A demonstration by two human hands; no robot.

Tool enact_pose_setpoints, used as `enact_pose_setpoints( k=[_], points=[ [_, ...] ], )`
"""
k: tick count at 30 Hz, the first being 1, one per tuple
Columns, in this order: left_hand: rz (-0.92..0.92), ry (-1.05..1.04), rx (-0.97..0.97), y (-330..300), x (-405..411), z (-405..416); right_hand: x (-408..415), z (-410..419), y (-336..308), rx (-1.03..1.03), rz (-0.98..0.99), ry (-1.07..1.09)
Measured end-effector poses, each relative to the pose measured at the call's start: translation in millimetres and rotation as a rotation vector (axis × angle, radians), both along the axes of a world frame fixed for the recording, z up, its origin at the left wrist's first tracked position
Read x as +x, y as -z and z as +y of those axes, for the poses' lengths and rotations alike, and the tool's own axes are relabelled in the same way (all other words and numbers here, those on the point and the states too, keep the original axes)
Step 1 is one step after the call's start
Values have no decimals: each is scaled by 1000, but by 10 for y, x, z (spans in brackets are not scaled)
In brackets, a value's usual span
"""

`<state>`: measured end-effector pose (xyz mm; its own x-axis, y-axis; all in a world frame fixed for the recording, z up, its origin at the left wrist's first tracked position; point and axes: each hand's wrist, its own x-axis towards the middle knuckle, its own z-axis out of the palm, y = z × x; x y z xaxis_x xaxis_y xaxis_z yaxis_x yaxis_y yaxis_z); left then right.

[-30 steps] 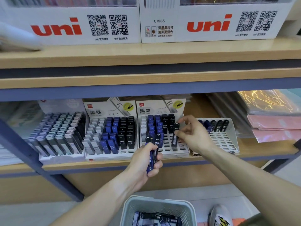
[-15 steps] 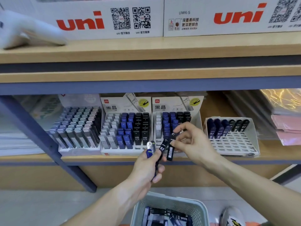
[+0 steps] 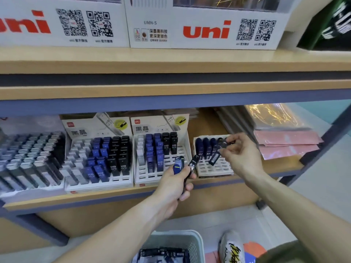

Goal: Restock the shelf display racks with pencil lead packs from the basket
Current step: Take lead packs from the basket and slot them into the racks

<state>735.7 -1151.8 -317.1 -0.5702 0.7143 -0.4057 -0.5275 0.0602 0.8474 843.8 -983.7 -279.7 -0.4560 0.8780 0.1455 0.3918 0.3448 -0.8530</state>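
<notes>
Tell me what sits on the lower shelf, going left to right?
Grey rack → rack of grey, blue and black packs → second boxed rack → white rack, where the right hand holds a black pack → pink packets.

Wooden shelf (image 3: 171,61) on blue-grey metal frame (image 3: 171,103), pale floor (image 3: 313,196), white uni boxes (image 3: 205,25) above

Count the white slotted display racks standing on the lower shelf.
4. Far-left white slotted rack of grey packs; second rack with grey, blue and black packs; third rack; small rightmost rack, nearly empty, behind the right hand. More may sit beyond the left edge.
</notes>
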Motion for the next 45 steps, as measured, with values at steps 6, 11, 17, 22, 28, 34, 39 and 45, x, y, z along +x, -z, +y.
enact_pose_setpoints(
  k=[6,11,17,22,28,34,39,45],
  points=[
    [-69,5,21,-61,56,369,102,475,60,277,-136,-39],
    [-76,10,45,-35,18,529,48,613,202,330,-189,-135],
    [-82,26,32,37,14,611,4,704,217,359,-209,-186],
    [-76,23,23,72,2,638,-15,699,212,366,-217,-243],
    [-70,20,13,85,-2,636,-60,697,252,446,-296,-278],
    [-68,34,4,73,-7,613,-95,710,272,553,-361,-235],
    [-45,61,21,74,-7,571,-117,592,154,487,-283,-172],
    [2,116,35,99,-32,538,-111,251,-28,-209,-93,-398]
  ],
)
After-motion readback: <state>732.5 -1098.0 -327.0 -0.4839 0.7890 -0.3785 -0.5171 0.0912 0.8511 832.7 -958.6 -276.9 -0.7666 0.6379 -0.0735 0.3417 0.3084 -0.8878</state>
